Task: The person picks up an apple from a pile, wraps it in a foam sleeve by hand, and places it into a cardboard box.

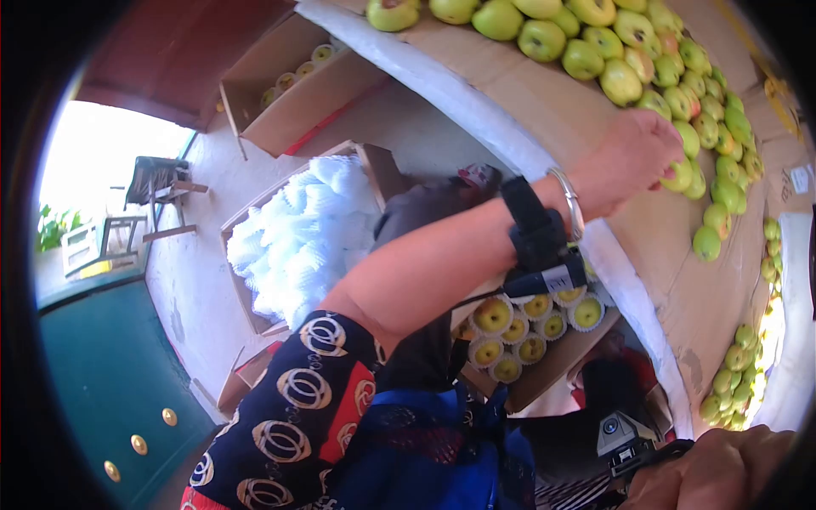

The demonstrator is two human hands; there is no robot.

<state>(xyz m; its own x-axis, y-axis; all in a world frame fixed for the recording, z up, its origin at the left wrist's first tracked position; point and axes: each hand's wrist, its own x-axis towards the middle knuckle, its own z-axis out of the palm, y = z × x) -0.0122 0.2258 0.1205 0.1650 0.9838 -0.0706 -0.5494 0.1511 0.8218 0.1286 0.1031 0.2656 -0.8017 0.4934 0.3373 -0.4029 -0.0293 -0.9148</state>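
My left hand reaches over the cardboard-covered sorting surface to the edge of a pile of green apples. Its fingers are bent around a yellow-green apple, which is partly covered by them. A silver bracelet and a black strapped device sit on that wrist. At the lower right edge is my right hand, knuckles up with fingers curled; whatever lies in it is hidden. A small camera device is beside that hand.
Below the padded white edge, a box holds apples in white foam nets. A carton of white foam nets stands on the floor. Another carton with apples is farther back. Stools and a green door-like panel are left.
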